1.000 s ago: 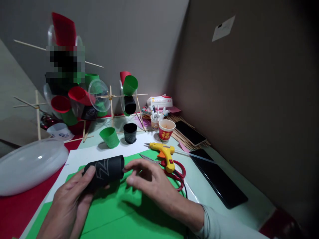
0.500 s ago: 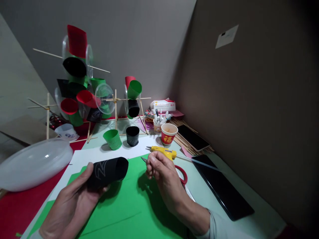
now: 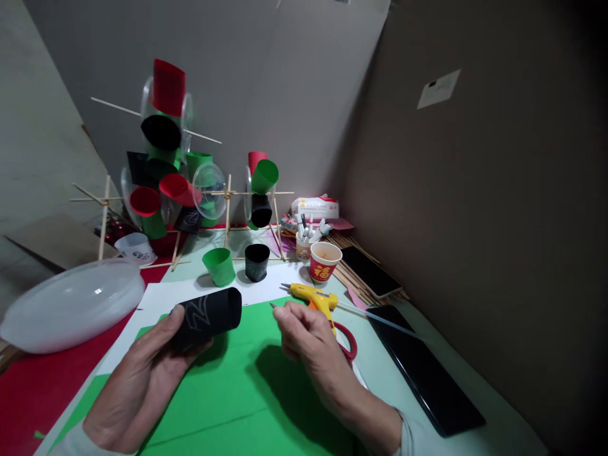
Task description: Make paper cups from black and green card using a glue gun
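Note:
My left hand [image 3: 135,386] is closed round a black paper tube [image 3: 209,315] with a silver zigzag drawn on it, held on its side just above a green paper sheet [image 3: 247,392]. My right hand [image 3: 306,339] hovers to its right with the fingers curled in. They sit against the handle of a yellow glue gun [image 3: 311,292] and over red-handled scissors [image 3: 350,345]. Whether those fingers grip either one is hidden.
A green cup [image 3: 219,266], a black cup [image 3: 257,261] and a red printed cup [image 3: 324,261] stand behind the sheet. A stick frame carrying coloured cups [image 3: 175,171] rises at the back. A white dome lid [image 3: 71,304] lies left, a black tablet [image 3: 422,367] right.
My right hand left the tube, went right to the glue gun and scissors, and curled shut. My left hand kept the tube and lifted it slightly.

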Demonstrator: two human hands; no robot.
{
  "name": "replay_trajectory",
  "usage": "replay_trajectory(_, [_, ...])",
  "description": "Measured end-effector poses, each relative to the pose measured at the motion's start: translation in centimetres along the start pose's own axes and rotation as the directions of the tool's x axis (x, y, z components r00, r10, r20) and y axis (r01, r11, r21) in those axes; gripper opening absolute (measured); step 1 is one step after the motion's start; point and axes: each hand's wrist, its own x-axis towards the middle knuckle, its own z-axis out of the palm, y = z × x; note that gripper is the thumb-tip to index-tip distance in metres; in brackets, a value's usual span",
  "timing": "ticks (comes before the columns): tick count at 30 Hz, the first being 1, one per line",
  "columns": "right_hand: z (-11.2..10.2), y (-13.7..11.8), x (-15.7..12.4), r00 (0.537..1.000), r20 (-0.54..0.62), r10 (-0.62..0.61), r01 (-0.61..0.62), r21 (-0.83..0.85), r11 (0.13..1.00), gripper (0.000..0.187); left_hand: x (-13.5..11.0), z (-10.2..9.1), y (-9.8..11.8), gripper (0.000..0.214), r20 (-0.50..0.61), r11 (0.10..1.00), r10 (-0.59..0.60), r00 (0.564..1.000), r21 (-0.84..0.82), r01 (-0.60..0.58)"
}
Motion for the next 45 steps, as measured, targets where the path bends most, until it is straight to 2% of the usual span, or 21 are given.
replay_trajectory(3, [0.2,0.0,-0.2,0.993,0.08,-0.091,0.101,-0.126,0.987,0.036,0.0,-0.2,-0.1,0.02,0.008,1.0,-0.004,1.0,0.025,0.004])
replay_trajectory(5, [0.2,-0.1,-0.4,0.976,0.106,-0.19,0.209,-0.213,0.954,0.021,-0.1,-0.3,-0.2,0.031,0.031,0.999,0.0,1.0,0.043,-0.002])
replay_trajectory(7, [0.1,-0.2,-0.6,0.94,0.148,-0.309,0.342,-0.345,0.874,0.014,-0.1,-0.3,-0.3,0.049,0.045,0.998,0.005,0.999,0.064,-0.007])
replay_trajectory(10, [0.1,-0.1,-0.9,0.881,0.242,-0.407,0.472,-0.511,0.719,0.02,-0.2,-0.1,-0.4,0.065,0.026,0.996,0.011,1.0,0.089,-0.014])
replay_trajectory(13, [0.2,0.4,-1.1,0.854,0.298,-0.426,0.516,-0.578,0.632,0.022,-0.2,-0.1,-0.8,0.069,0.028,0.994,-0.014,0.999,0.107,0.011])
replay_trajectory(17, [0.5,1.2,-1.1,0.819,0.331,-0.469,0.562,-0.626,0.54,0.018,-0.4,-0.2,-1.4,0.064,0.09,0.991,-0.038,0.995,0.129,0.026])
replay_trajectory(21, [0.6,1.4,-1.1,0.803,0.318,-0.503,0.571,-0.65,0.501,0.018,-0.5,-0.1,-1.6,0.061,0.115,0.992,-0.04,0.993,0.124,0.025])
replay_trajectory(23, [0.7,1.3,-1.3,0.793,0.312,-0.523,0.585,-0.63,0.512,0.016,-0.5,-0.1,-1.6,0.061,0.108,0.992,-0.054,0.993,0.117,0.041])
replay_trajectory(25, [0.8,1.0,-1.4,0.803,0.287,-0.522,0.578,-0.587,0.567,0.016,-0.4,-0.1,-1.5,0.059,0.116,0.994,-0.068,0.991,0.096,0.057])
replay_trajectory(26, [0.9,0.8,-1.5,0.817,0.256,-0.517,0.562,-0.558,0.611,0.016,-0.4,-0.2,-1.4,0.053,0.117,0.995,-0.075,0.99,0.078,0.066])
replay_trajectory(29, [0.8,0.0,-1.3,0.863,0.085,-0.497,0.473,-0.478,0.74,0.017,-0.1,-0.3,-0.9,0.014,0.06,0.997,-0.072,0.996,0.022,0.07])
replay_trajectory(30, [0.7,-0.3,-1.2,0.874,0.016,-0.485,0.437,-0.461,0.772,0.019,0.0,-0.2,-0.6,0.01,0.033,0.998,-0.057,0.998,0.016,0.057])
replay_trajectory(34, [-0.1,-0.8,-0.5,0.931,-0.195,-0.307,0.231,-0.336,0.913,0.031,0.2,0.0,0.0,0.016,0.004,0.999,-0.003,1.0,0.034,0.003])
replay_trajectory(37, [-0.6,-0.3,0.0,0.958,-0.223,-0.179,0.129,-0.222,0.966,0.044,0.2,-0.1,-0.1,0.012,0.016,0.999,0.026,1.0,0.042,-0.026])
replay_trajectory(39, [-0.8,0.2,0.2,0.964,-0.212,-0.157,0.116,-0.194,0.974,0.049,0.2,-0.3,-0.4,0.014,0.041,0.998,0.036,0.999,0.045,-0.038])
replay_trajectory(43, [-0.7,0.5,0.3,0.967,-0.201,-0.158,0.127,-0.16,0.979,0.054,0.3,-0.7,-0.8,0.054,0.094,0.997,0.026,0.995,0.071,-0.033])
replay_trajectory(45, [-0.5,0.1,0.3,0.962,-0.206,-0.178,0.155,-0.123,0.98,0.052,0.3,-0.9,-0.8,0.06,0.112,0.995,0.011,0.994,0.096,-0.022])
